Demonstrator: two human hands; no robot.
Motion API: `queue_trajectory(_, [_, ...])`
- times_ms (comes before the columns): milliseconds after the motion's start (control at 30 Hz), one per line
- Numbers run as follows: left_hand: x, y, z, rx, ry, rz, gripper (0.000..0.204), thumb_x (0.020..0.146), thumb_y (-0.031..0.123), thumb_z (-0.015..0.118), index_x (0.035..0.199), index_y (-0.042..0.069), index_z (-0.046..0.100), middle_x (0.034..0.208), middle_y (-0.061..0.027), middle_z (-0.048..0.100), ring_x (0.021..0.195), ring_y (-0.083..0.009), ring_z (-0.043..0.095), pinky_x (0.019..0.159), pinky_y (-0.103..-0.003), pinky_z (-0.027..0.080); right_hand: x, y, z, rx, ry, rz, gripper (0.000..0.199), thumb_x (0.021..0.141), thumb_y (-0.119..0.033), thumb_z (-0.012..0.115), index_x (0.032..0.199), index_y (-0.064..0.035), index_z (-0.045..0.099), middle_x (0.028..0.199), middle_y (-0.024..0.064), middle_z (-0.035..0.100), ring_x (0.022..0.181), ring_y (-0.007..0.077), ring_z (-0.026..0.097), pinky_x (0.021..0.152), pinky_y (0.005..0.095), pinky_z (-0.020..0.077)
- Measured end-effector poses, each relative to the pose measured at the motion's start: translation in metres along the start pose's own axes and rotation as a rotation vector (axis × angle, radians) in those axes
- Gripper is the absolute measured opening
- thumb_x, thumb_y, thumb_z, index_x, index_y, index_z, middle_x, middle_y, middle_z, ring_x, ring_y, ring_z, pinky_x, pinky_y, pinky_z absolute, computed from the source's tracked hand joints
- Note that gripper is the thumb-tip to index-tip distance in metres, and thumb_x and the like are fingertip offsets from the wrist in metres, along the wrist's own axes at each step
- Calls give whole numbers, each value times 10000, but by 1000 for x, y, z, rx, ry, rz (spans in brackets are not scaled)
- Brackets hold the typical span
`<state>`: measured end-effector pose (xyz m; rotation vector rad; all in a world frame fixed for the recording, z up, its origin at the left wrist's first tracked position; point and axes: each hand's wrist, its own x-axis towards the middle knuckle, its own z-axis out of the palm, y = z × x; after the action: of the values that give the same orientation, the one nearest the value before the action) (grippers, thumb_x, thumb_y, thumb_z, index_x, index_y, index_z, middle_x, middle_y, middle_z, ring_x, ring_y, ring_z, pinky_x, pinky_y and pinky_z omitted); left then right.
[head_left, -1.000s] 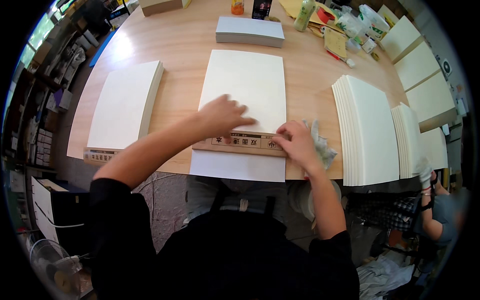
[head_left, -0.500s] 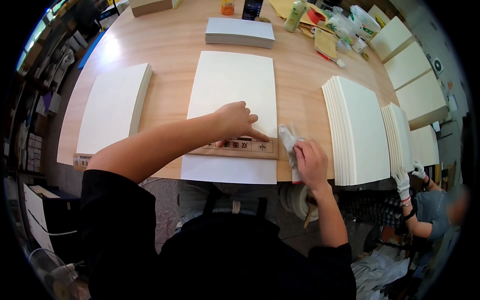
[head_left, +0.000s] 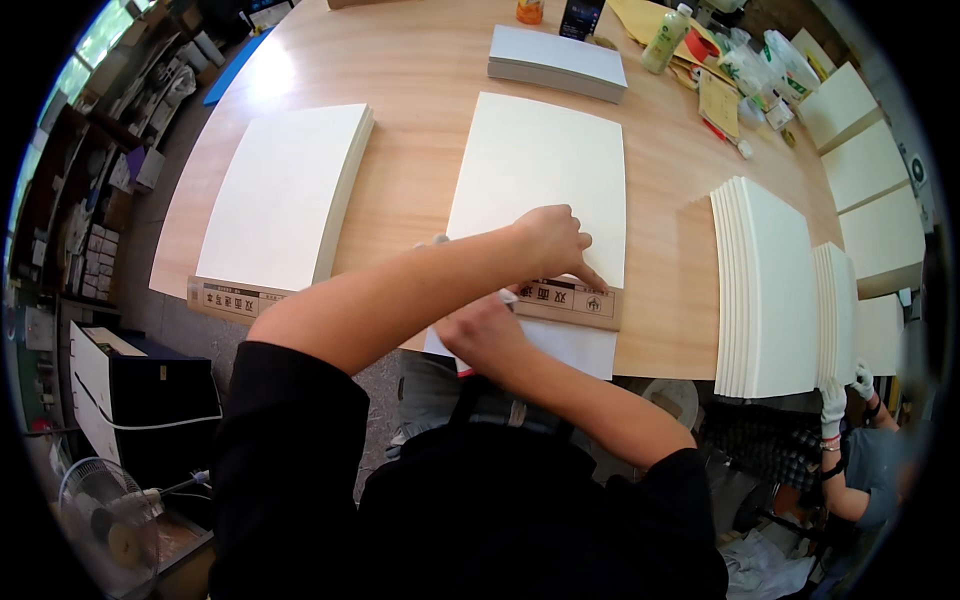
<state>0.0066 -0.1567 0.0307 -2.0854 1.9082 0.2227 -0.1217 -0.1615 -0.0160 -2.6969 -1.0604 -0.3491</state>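
A pad of cream paper [head_left: 540, 165] lies before me, its near end covered by a printed brown paper strip [head_left: 572, 303]. My left hand [head_left: 553, 243] rests on it, fingers apart, one digit stretched onto the strip near its right end. Crossing below the left forearm, my right hand [head_left: 482, 330] is closed on a whitish cloth [head_left: 509, 296], mostly hidden by the hand and forearm. Under the strip, a white sheet [head_left: 575, 347] sticks out toward me. The strip's left part is hidden by my arms.
A cream paper stack [head_left: 280, 190] with a brown strip stands left. A whiter stack [head_left: 555, 62] lies behind the pad. Fanned pads [head_left: 765, 290] stand at right. A bottle [head_left: 666, 40] and clutter fill the far right. Lower right, a co-worker's gloved hand [head_left: 832, 405] touches more pads.
My right hand has swept left with the cloth, from beside the strip's right end to under my left forearm. The left hand stays on the pad. The whole view has shifted.
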Motion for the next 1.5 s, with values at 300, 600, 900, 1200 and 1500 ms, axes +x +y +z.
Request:
queue_trajectory(300, [1, 4, -9, 29, -29, 38, 1008, 736, 299, 903, 1538, 640, 397, 1226, 7, 661, 1161, -203, 650, 950, -349, 473, -95, 39, -24, -186, 137, 14, 217, 829, -101, 647, 1013, 4, 696, 961, 94, 636, 920, 282, 637, 803, 460, 538])
queue_trajectory(600, [-9, 1, 13, 87, 89, 33, 1134, 677, 277, 948, 1596, 574, 355, 1195, -4, 668, 1132, -216, 669, 1000, -364, 476, -109, 46, -31, -171, 139, 84, 24, 799, -105, 631, 803, -93, 611, 860, 94, 595, 845, 265, 602, 765, 411, 517])
queue_trajectory(900, [-65, 23, 14, -55, 145, -96, 655, 836, 238, 845, 1442, 323, 613, 1133, -57, 658, 1010, -254, 666, 938, -393, 512, -240, 97, -86, -119, 345, 681, 116, 940, -66, 648, 1023, -12, 708, 986, 143, 666, 928, 355, 656, 818, 438, 541])
queue_trajectory(1200, [-115, 44, 27, -96, 498, -126, 245, 900, 161, 742, 1132, 104, 685, 1056, -79, 667, 1072, -280, 675, 1017, -425, 534, -201, 130, -94, 83, 539, 861, 155, 1019, -136, 652, 1061, -2, 717, 999, 166, 692, 900, 322, 686, 788, 416, 545])
queue_trajectory(1500, [-139, -8, -49, 25, 759, -490, 85, 929, 172, 727, 903, 99, 691, 1064, -43, 745, 1176, -253, 681, 1182, -523, 426, -93, 143, -103, 1284, 362, 1482, 572, 1059, -524, 585, 1290, -6, 658, 1236, 134, 730, 954, 252, 739, 814, 429, 597])
